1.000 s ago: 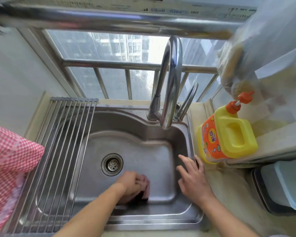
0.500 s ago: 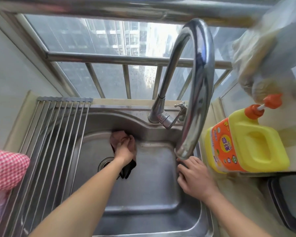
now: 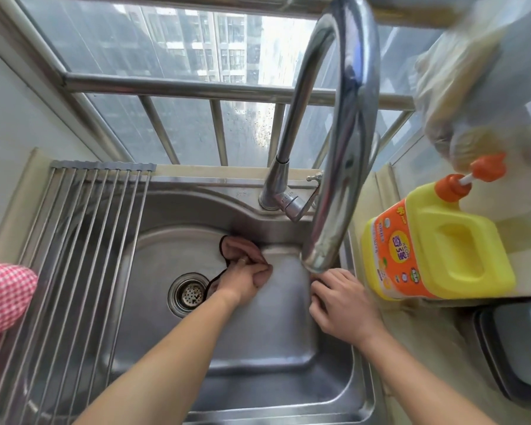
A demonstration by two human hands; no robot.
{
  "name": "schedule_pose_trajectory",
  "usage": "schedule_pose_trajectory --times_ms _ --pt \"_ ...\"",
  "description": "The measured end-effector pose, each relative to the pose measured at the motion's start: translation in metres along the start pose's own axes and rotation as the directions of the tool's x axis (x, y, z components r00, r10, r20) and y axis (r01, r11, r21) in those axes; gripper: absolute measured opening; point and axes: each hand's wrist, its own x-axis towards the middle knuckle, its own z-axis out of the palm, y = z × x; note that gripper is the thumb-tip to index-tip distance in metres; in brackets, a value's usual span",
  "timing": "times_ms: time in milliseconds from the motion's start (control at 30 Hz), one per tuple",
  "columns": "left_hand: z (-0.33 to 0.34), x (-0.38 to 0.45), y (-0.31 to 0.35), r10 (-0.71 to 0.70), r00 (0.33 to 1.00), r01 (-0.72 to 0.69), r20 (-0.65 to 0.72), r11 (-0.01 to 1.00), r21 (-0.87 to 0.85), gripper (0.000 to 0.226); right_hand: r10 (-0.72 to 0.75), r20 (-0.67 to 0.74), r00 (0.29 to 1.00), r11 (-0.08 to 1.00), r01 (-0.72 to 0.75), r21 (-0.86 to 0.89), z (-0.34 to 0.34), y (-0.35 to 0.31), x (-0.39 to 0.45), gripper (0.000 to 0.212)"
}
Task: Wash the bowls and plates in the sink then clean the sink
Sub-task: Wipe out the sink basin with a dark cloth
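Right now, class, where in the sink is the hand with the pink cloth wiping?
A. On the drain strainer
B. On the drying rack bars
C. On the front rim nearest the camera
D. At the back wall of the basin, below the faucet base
D: the left hand presses the pink cloth against the back wall of the sink, beyond the drain strainer.

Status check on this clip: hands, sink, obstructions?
Left hand grips pink cloth at sink back wall. Right hand rests on right rim. Faucet overhangs.
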Motion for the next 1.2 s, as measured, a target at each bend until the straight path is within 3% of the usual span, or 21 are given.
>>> schedule_pose_trajectory --times_ms 200,367,467,533,567,633,700,733,767,833,867,967,1067,1133,1200 --pt "-0.006 -0.036 0.038 0.156 0.969 -0.176 0.191 0.980 0.089 0.030 0.021 0.071 0.997 1.000 -0.021 0.004 0.002 0.002 0.001 0.013" --pt "0.008 -0.063 0.049 0.162 0.918 -0.205 0.362 0.975 0.083 0.026 0.040 0.073 0.997 0.999 -0.040 -0.006 0.004 0.002 -0.001 0.015" --pt "0.012 -0.086 0.052 0.077 0.819 -0.088 0.568 0.996 -0.008 0.023 0.050 0.082 0.995 0.999 -0.050 -0.007 0.004 0.002 0.000 0.016" --pt "0.018 -0.101 0.054 0.047 0.747 0.095 0.663 0.980 -0.177 0.011 0.059 0.097 0.994 0.998 -0.059 -0.010 0.002 0.001 -0.001 0.017" --pt "0.019 -0.107 0.055 0.076 0.760 0.200 0.646 0.918 -0.343 0.004 0.065 0.102 0.993 0.998 -0.064 -0.010 0.002 0.001 -0.001 0.018" --pt "0.009 -0.111 0.057 0.018 0.852 0.379 0.523 0.667 -0.641 0.023 0.075 0.104 0.992 0.997 -0.074 -0.012 0.000 0.000 -0.001 0.019" --pt "-0.005 -0.110 0.054 -0.098 0.939 0.335 0.329 0.467 -0.818 0.025 0.080 0.099 0.992 0.997 -0.080 -0.007 -0.001 -0.001 0.000 0.018" --pt "-0.006 -0.107 0.049 -0.174 0.963 0.267 0.207 0.485 -0.833 0.023 0.081 0.093 0.992 0.997 -0.081 -0.004 -0.001 -0.001 0.000 0.018" --pt "-0.006 -0.104 0.041 -0.239 0.967 0.220 0.087 0.609 -0.762 0.020 0.079 0.090 0.993 0.997 -0.079 -0.003 0.000 -0.001 0.000 0.017" --pt "0.001 -0.102 0.034 -0.315 0.949 0.284 -0.031 0.889 -0.358 0.033 0.074 0.089 0.993 0.997 -0.074 -0.004 0.000 -0.001 0.000 0.017" --pt "0.006 -0.102 0.032 -0.306 0.950 0.291 -0.055 0.937 -0.193 0.047 0.075 0.084 0.994 0.997 -0.075 -0.003 0.001 -0.001 -0.001 0.017" --pt "0.019 -0.099 0.037 -0.191 0.982 0.191 -0.007 0.981 0.042 0.080 0.074 0.074 0.995 0.997 -0.074 0.000 0.003 0.000 -0.001 0.016" --pt "0.029 -0.093 0.038 -0.096 0.995 0.090 0.026 0.981 0.173 0.066 0.069 0.073 0.995 0.997 -0.070 0.011 0.005 0.001 -0.001 0.016" --pt "0.029 -0.093 0.045 -0.047 0.996 0.037 0.071 0.990 0.135 0.054 0.072 0.073 0.995 0.997 -0.074 0.017 0.006 0.002 -0.001 0.015" --pt "0.027 -0.099 0.054 0.022 0.987 -0.017 0.158 0.999 -0.032 0.039 0.079 0.066 0.995 0.997 -0.080 0.023 0.006 0.002 -0.001 0.013"
